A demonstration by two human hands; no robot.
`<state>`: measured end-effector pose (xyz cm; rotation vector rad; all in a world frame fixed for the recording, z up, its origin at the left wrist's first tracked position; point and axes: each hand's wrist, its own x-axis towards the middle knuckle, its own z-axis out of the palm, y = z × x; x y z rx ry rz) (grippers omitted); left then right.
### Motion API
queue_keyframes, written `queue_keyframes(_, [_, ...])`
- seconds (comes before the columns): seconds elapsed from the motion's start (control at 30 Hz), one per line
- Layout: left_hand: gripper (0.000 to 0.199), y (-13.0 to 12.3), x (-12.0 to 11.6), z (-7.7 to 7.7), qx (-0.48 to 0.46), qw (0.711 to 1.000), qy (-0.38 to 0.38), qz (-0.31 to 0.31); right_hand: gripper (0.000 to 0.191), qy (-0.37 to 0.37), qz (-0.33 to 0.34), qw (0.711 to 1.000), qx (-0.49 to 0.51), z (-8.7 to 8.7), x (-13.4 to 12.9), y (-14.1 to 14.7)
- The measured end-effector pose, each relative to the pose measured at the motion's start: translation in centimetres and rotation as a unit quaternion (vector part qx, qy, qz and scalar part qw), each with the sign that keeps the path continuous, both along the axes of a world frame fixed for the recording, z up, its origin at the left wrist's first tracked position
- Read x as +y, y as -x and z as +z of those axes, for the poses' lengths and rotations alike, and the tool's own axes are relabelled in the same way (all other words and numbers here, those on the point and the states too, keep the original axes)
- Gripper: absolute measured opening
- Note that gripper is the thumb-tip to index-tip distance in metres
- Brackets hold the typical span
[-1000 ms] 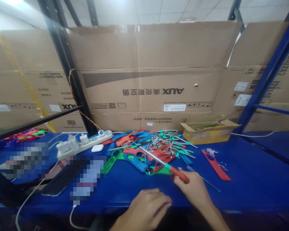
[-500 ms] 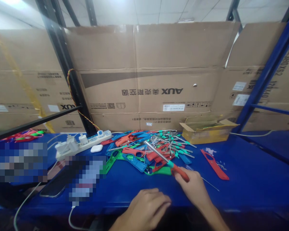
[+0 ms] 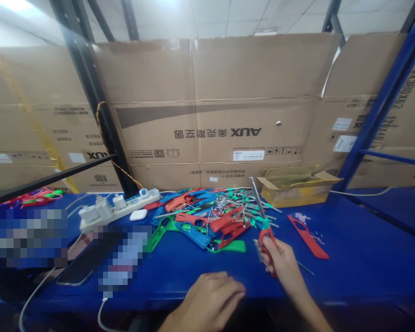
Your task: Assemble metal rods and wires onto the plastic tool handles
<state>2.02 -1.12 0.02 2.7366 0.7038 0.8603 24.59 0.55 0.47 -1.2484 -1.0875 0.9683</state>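
Observation:
My right hand is wrapped round a red lighter with a teal collar and a long metal tube, which points up and slightly left. At the front edge of the blue table rests my left hand, its fingers curled together; what they hold, if anything, is hidden. Beyond both hands lies a pile of red, blue and green lighter parts with metal tubes and white wires. A single red handle shell lies to the right, beside small pale pieces.
An open yellow cardboard box stands behind the pile on the right. To the left are a white power strip with plugs, a white case and a dark phone. A thin rod lies beside my right wrist.
The lighter in my right hand has swung from leaning left to nearly upright, its tube tip moving right and up. My right hand has shifted slightly right; my left hand has not moved.

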Motion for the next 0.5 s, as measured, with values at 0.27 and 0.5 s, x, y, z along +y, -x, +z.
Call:
queue_keyframes(0.27, [0.017, 0.02, 0.09, -0.28, -0.003, 1.0, -0.008, -0.005, 0.057, 0.028, 0.01, 0.999, 0.026, -0.22, 0.15, -0.23])
queue_keyframes(0.5, [0.017, -0.05, 0.04, 0.19, 0.011, 1.0, -0.021, -0.008, 0.054, 0.03, 0.009, 0.998, 0.047, -0.13, 0.35, -0.12])
